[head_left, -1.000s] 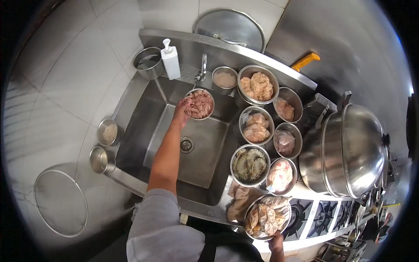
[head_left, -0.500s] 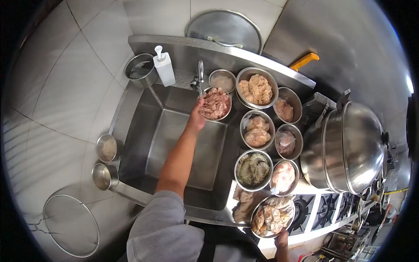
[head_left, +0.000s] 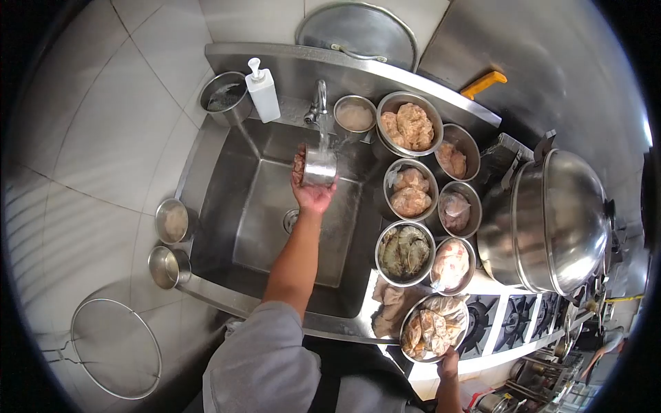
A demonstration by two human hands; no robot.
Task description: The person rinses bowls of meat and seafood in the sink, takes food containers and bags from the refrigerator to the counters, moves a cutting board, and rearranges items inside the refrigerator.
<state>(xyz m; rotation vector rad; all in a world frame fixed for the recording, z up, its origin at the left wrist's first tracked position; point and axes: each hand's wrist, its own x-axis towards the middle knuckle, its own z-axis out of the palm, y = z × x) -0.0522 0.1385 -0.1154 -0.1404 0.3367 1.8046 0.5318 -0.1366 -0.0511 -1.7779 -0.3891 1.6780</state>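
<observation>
Over the sink (head_left: 275, 234), my left hand (head_left: 315, 196) grips a small metal bowl (head_left: 321, 167) from below. The bowl lies tipped on its side, its mouth facing left, with raw meat (head_left: 299, 165) showing at the opening. Water runs from the faucet (head_left: 321, 103) onto the bowl's outer side. At the front right, my right hand (head_left: 449, 363) holds the near rim of a metal bowl (head_left: 407, 352) of raw meat pieces (head_left: 432, 330); some of its fingers are hidden beneath the bowl.
Bowls of meat stand along the sink's right side, among them a shrimp bowl (head_left: 405, 253). A large domed steamer (head_left: 551, 220) sits beside burners (head_left: 513, 323). A soap bottle (head_left: 263, 96) is behind the sink; an orange-handled knife (head_left: 484, 84) is at the back. Two small pots (head_left: 169, 267) stand left.
My left hand has turned the small bowl from upright onto its side and drawn it slightly nearer. Meat now shows at its left. My right hand still holds its bowl; the whole view has shifted slightly.
</observation>
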